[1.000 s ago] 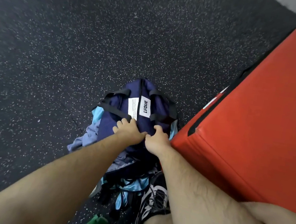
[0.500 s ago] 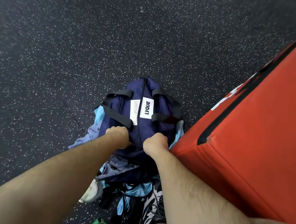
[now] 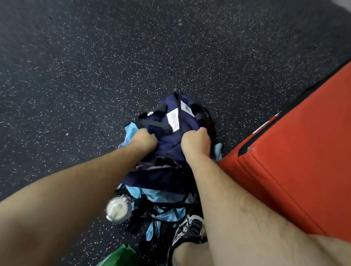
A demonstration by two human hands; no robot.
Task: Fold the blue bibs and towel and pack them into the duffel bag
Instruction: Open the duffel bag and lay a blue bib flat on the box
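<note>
A navy duffel bag (image 3: 171, 130) with black straps and white labels lies on the speckled floor, bunched and tipped up at its near end. My left hand (image 3: 143, 139) grips the bag's fabric on its left side. On the right side, my right hand (image 3: 195, 141) grips the fabric as well. Light blue bibs (image 3: 161, 198) with black trim lie crumpled under and in front of the bag, with more light blue cloth (image 3: 130, 131) poking out at the bag's left edge. I cannot pick out the towel.
A red padded box (image 3: 314, 155) stands close on the right, touching the pile. A clear bottle with a white lid (image 3: 118, 209) lies by the bibs. Something green (image 3: 121, 264) sits at the bottom edge. My shoe (image 3: 188, 230) is beside the cloth.
Both hands went from resting on the bag's near end to gripping its fabric, and have pulled it apart and upward. The bag is now crumpled and its labels are tilted away.
</note>
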